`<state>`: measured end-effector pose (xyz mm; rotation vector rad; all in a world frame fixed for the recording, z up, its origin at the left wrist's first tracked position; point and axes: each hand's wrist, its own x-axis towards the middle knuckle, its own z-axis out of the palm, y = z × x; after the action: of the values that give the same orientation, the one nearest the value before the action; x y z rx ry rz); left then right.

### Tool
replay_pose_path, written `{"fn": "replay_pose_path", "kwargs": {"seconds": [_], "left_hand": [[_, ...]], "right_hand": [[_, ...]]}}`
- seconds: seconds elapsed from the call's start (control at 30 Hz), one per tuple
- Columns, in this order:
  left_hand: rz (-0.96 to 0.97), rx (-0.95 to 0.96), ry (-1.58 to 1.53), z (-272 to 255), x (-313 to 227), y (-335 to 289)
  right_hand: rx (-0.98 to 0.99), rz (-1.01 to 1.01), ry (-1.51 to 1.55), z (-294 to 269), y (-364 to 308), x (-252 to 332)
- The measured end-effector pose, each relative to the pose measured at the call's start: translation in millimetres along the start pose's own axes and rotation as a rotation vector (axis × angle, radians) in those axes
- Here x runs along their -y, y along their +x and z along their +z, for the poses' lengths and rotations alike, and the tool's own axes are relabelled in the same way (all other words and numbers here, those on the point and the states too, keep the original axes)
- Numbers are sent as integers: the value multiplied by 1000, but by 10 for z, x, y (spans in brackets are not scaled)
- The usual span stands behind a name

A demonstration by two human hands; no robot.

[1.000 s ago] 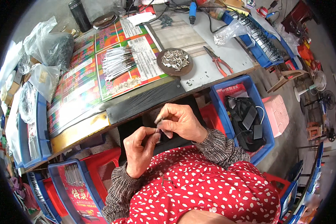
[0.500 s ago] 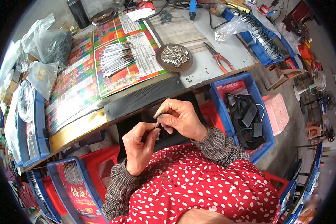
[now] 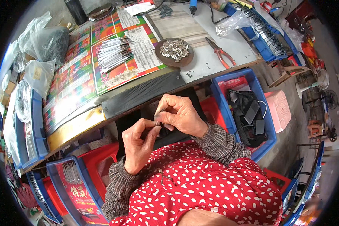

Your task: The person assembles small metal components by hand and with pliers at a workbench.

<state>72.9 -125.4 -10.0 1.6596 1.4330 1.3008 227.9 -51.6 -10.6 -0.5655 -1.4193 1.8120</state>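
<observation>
My left hand [image 3: 138, 144] and my right hand [image 3: 182, 116] meet in front of the table edge, above my lap. Thumb and fingers of each are pinched together, the fingertips almost touching. Whatever they hold is tiny and mostly covered by the fingers, so its kind cannot be made out. On the table beyond them stands a round brown dish [image 3: 161, 59] heaped with small silvery metal pieces [image 3: 174, 50]. To its left, a bundle of thin white sticks with dark ends [image 3: 115, 54] lies on a colourful printed sheet [image 3: 76, 75].
Red-handled pliers [image 3: 223, 55] lie right of the dish. A blue crate [image 3: 268, 132] with black pouches and cables stands right of my arm. Blue trays [image 3: 47, 148] line the left side near clear plastic bags [image 3: 39, 73]. A blue-handled tool [image 3: 193, 6] is at the back.
Both hands have shifted only slightly, staying pinched close together. The whole view has moved a little, so the table appears slightly higher and further left.
</observation>
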Motion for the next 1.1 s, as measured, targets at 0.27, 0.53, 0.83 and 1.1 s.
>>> {"fn": "replay_pose_path", "kwargs": {"seconds": [0.27, 0.53, 0.83, 1.1], "left_hand": [[257, -161, 383, 116, -37, 30], [-66, 63, -100, -22, -30, -4], [243, -206, 306, 112, -13, 52], [-115, 106, -209, -52, 6, -19]], "right_hand": [[-246, -142, -156, 177, 6, -79], [-39, -10, -15, 37, -21, -1], [-239, -91, -81, 197, 29, -19], [61, -17, 2, 13, -30, -35]]}}
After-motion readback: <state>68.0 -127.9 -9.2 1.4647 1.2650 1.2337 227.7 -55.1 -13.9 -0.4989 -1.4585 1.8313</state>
